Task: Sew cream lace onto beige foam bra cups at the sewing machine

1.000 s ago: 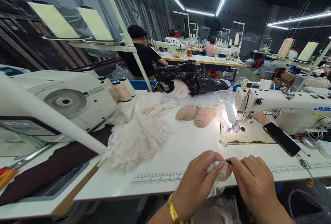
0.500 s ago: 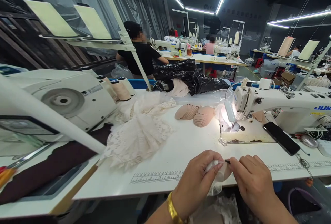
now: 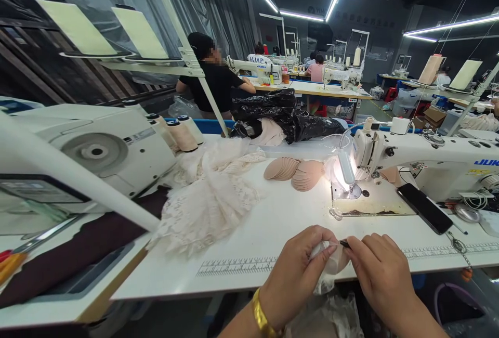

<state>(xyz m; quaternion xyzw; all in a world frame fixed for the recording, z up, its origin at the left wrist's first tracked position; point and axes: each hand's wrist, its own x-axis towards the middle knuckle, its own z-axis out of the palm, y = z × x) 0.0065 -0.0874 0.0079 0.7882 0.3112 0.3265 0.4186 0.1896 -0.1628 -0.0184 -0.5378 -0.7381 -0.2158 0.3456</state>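
At the table's front edge my left hand [image 3: 300, 265], a gold band at its wrist, is closed in a pinch on pale sheer fabric [image 3: 334, 264]. The fabric hangs below the edge toward my lap, where more of it bunches up. My right hand [image 3: 384, 270] faces it, fingers closed round a small tool with a dark pointed tip [image 3: 344, 243]; the rest of the tool is hidden in the hand. That tip points at the cloth by my left thumb; whether it touches, I cannot tell.
A lit sewing machine [image 3: 424, 153] stands right, with a phone [image 3: 424, 208] before it. Fanned beige pads [image 3: 307, 176] and a heap of cream lace [image 3: 210, 197] lie left of it. A printed ruler [image 3: 237, 266] runs along the front. A person in black [image 3: 212, 86] sits beyond.
My right hand's dark tool tip shows slightly more and tilts a little. Both hands stay in nearly the same place. The person in black has shifted an arm.
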